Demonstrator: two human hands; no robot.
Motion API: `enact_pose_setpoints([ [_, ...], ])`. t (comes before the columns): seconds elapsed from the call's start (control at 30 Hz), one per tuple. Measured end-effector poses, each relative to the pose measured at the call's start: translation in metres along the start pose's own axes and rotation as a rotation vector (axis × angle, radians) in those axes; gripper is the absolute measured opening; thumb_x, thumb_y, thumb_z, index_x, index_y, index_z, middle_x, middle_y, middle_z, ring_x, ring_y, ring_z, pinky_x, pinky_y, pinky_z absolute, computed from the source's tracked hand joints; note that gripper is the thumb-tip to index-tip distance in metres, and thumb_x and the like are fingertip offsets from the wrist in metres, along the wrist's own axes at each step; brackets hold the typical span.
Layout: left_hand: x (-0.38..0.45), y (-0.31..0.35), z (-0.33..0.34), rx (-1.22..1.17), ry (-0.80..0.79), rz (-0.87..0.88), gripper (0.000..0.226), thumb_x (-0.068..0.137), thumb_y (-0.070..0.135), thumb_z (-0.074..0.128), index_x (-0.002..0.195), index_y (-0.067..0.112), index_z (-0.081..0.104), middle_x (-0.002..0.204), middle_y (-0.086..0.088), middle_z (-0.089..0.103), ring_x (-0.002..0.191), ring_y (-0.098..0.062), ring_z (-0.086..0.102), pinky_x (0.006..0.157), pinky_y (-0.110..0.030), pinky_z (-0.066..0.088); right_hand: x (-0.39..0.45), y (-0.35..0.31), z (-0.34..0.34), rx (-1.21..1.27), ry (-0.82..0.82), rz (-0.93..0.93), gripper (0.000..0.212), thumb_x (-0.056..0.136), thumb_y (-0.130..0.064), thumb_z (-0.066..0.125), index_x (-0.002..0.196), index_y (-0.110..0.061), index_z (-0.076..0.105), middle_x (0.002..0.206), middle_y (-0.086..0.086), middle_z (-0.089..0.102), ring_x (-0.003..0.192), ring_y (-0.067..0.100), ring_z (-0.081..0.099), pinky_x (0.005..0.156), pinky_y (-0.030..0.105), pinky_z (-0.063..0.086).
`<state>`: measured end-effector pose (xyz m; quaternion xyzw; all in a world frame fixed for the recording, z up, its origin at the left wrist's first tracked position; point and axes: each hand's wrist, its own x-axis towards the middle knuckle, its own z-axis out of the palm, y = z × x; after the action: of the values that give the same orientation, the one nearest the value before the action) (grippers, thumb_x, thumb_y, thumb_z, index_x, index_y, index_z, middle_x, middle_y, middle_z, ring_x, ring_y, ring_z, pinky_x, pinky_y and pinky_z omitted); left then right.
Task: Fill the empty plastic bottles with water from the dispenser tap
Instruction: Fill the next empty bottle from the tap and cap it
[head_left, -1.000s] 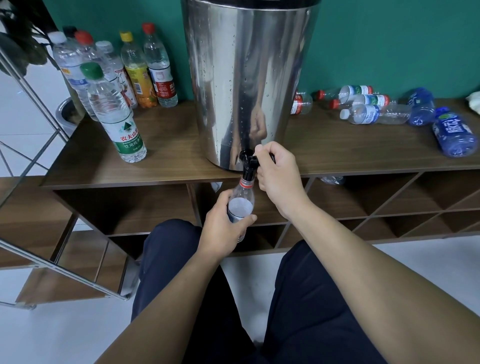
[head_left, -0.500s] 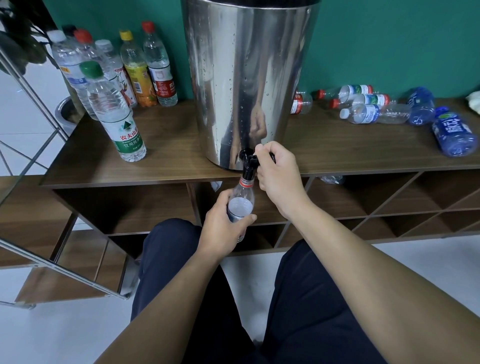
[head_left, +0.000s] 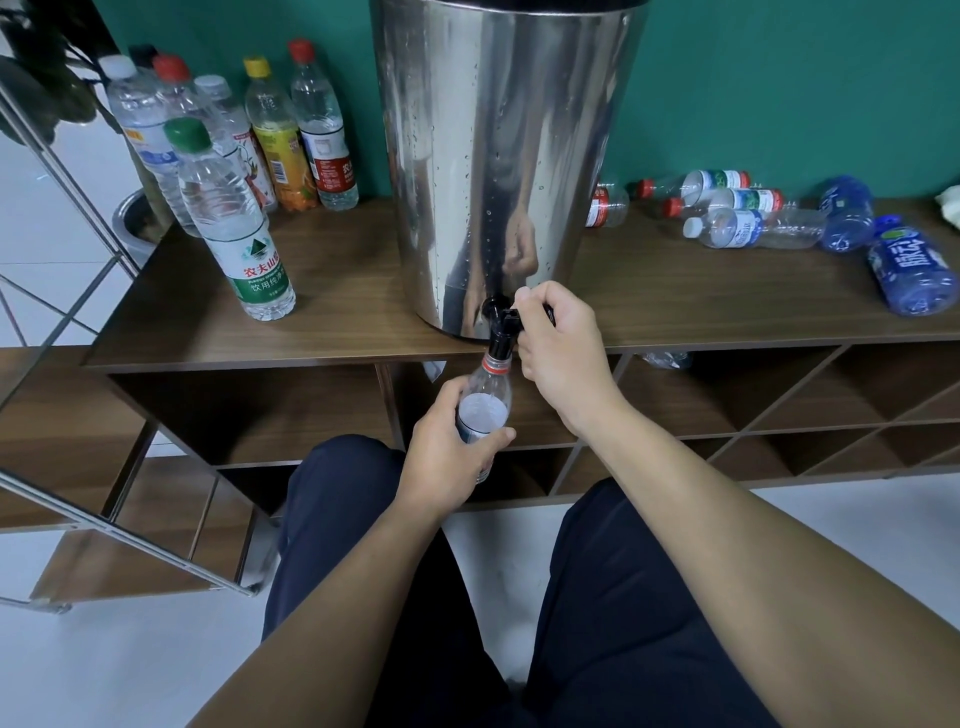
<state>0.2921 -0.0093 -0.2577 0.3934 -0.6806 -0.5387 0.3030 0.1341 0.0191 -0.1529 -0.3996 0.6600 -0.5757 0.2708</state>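
Observation:
A tall steel dispenser (head_left: 498, 156) stands on the wooden shelf top (head_left: 701, 306), its black tap (head_left: 501, 325) hanging over the front edge. My left hand (head_left: 447, 452) grips a clear plastic bottle (head_left: 485, 410) with a red neck ring, its mouth right under the tap's spout. My right hand (head_left: 561, 348) curls round the tap's black lever. Several empty bottles (head_left: 748, 221) lie on their sides at the right. The lower part of the held bottle is hidden by my left hand.
Several capped upright bottles (head_left: 234, 228) stand left of the dispenser. Two blue bottles (head_left: 909, 270) lie at the far right. Open shelf compartments (head_left: 249, 410) run below the top. A metal frame (head_left: 67, 312) slants along the left. My knees are under the hands.

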Motion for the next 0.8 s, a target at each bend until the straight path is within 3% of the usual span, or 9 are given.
enact_pose_setpoints([
  [0.13, -0.0006, 0.0024, -0.0001, -0.006, 0.003, 0.0, 0.063, 0.089, 0.026, 0.094, 0.14, 0.042, 0.061, 0.12, 0.019, 0.075, 0.111, 0.0, 0.071, 0.089, -0.012, 0.054, -0.001, -0.0011, 0.0008, 0.013, 0.003, 0.001, 0.039, 0.112, -0.045, 0.054, 0.073, -0.042, 0.056, 0.057, -0.014, 0.044, 0.056, 0.008, 0.042, 0.061, 0.035, 0.035],
  [0.3, 0.0002, 0.0014, -0.0006, 0.004, -0.004, -0.002, 0.064, 0.089, 0.029, 0.094, 0.142, 0.041, 0.06, 0.122, 0.018, 0.075, 0.114, -0.001, 0.071, 0.096, -0.02, 0.057, -0.0014, -0.0014, 0.0005, 0.009, 0.002, 0.003, 0.039, 0.111, -0.046, 0.054, 0.072, -0.043, 0.056, 0.06, -0.013, 0.046, 0.058, 0.008, 0.044, 0.062, 0.035, 0.036],
  [0.47, -0.0011, 0.0027, -0.0005, -0.001, 0.001, -0.015, 0.064, 0.09, 0.027, 0.095, 0.142, 0.04, 0.06, 0.12, 0.017, 0.075, 0.109, 0.002, 0.071, 0.086, -0.01, 0.055, -0.0014, -0.0015, 0.0006, 0.014, 0.007, 0.003, 0.038, 0.11, -0.047, 0.054, 0.073, -0.041, 0.056, 0.06, -0.012, 0.045, 0.058, 0.009, 0.043, 0.062, 0.036, 0.036],
  [0.8, 0.0003, 0.0013, -0.0002, 0.0, -0.004, -0.005, 0.064, 0.089, 0.027, 0.095, 0.141, 0.04, 0.061, 0.121, 0.023, 0.074, 0.114, 0.003, 0.07, 0.103, -0.029, 0.059, -0.0015, 0.0, -0.0004, 0.024, 0.001, -0.006, 0.035, 0.113, -0.044, 0.054, 0.078, -0.037, 0.058, 0.059, -0.013, 0.047, 0.056, 0.007, 0.043, 0.061, 0.035, 0.036],
])
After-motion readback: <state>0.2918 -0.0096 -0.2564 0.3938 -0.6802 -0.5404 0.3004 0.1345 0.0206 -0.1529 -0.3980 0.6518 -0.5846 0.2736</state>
